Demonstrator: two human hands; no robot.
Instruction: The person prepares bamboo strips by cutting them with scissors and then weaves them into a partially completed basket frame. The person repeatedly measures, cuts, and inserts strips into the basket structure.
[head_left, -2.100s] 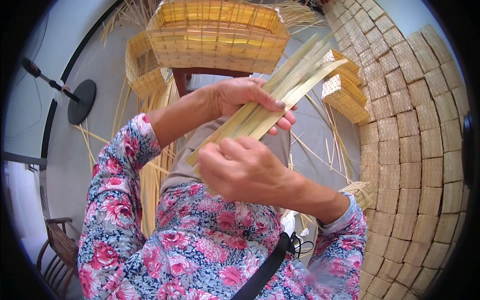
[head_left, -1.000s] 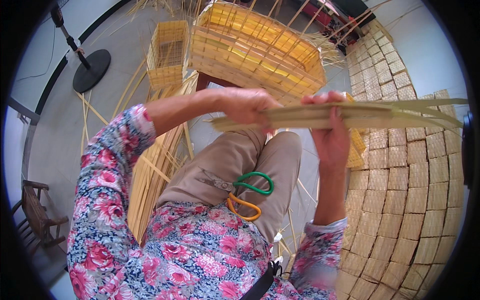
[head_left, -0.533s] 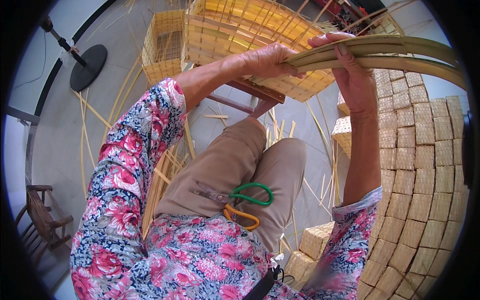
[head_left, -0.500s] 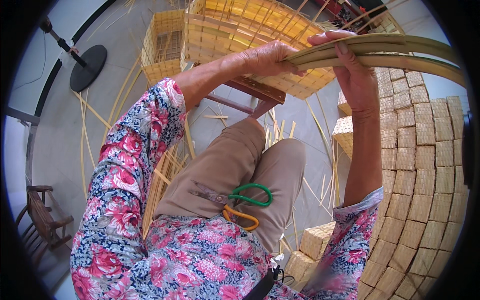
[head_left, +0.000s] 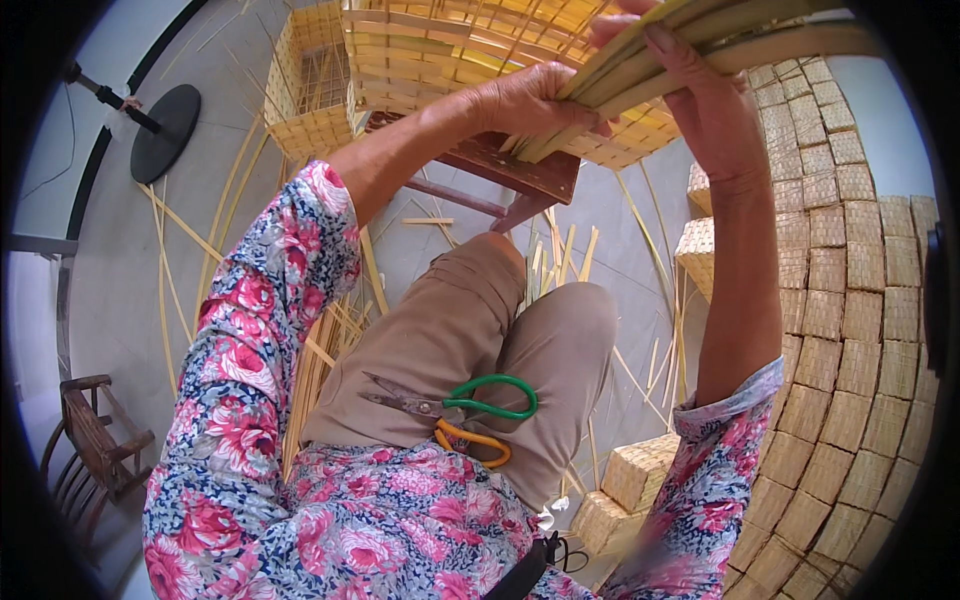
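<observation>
A bundle of flat, pale green-brown bamboo-like strips [head_left: 790,42] slants across the upper right. My left hand [head_left: 540,100] is closed around its lower end, and the strip tips poke out beneath, in front of the wooden bench [head_left: 480,165]. Farther up, my right hand [head_left: 705,110] grips the same bundle, its thumb lying over the strips and some fingertips showing beyond. Behind my hands a large woven basket [head_left: 430,60] with upright strips rests at the bench. Across my lap lie scissors [head_left: 425,407] with one green and one orange handle loop, blades apart.
A smaller woven basket [head_left: 300,132] stands left of the large one. Rows of stacked woven boxes [head_left: 860,320] fill the right side, with a woven box [head_left: 640,475] near my right sleeve. Loose strips litter the floor. A wooden chair [head_left: 105,440] and a round black base [head_left: 168,133] are leftward.
The bundle now tilts more steeply, with my right hand higher on the picture. Strip ends now extend below my left hand. Both hands keep their grip; the whole view has shifted slightly.
</observation>
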